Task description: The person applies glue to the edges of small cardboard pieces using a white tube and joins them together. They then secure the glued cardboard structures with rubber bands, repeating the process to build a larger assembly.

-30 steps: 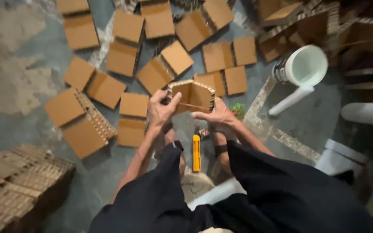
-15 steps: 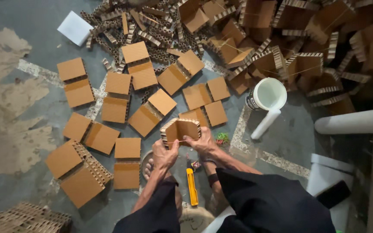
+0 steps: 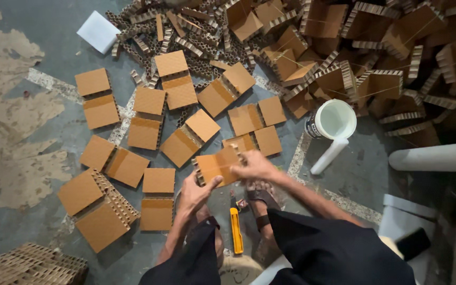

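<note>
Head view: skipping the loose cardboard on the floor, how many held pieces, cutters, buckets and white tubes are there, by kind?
held cardboard piece: 1
yellow cutter: 1
white bucket: 1
white tubes: 2, the small tube and the large tube
Total: 5

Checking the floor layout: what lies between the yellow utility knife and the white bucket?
In the head view, between the yellow utility knife and the white bucket lie the right hand, a sandalled foot and bare floor.

a white tub (image 3: 335, 119) with a dark printed label (image 3: 309, 127), too small to make out, lies tipped on the floor right of the cardboard squares.
</note>
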